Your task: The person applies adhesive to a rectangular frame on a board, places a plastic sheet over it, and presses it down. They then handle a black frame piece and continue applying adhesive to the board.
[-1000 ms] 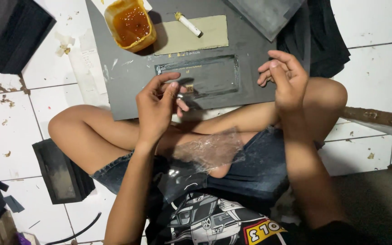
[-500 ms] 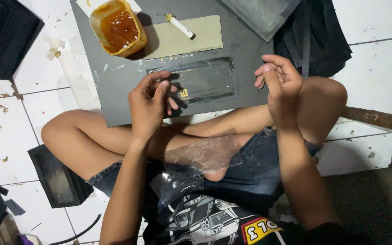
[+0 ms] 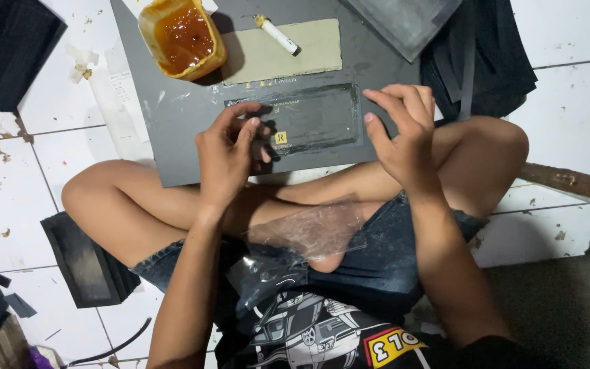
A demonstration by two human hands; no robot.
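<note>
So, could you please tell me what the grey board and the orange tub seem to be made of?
Flat grey board: probably matte cardboard, dull with sharp cut edges. Orange tub: likely thin plastic, glossy and smeared, holding a shiny amber liquid, perhaps glue.

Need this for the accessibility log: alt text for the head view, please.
A person sitting cross-legged on a white tiled floor holds a dark clear-windowed sleeve between the left hand and right hand over a grey board. On the board sit a tub of amber glue and a small white stick.
</note>
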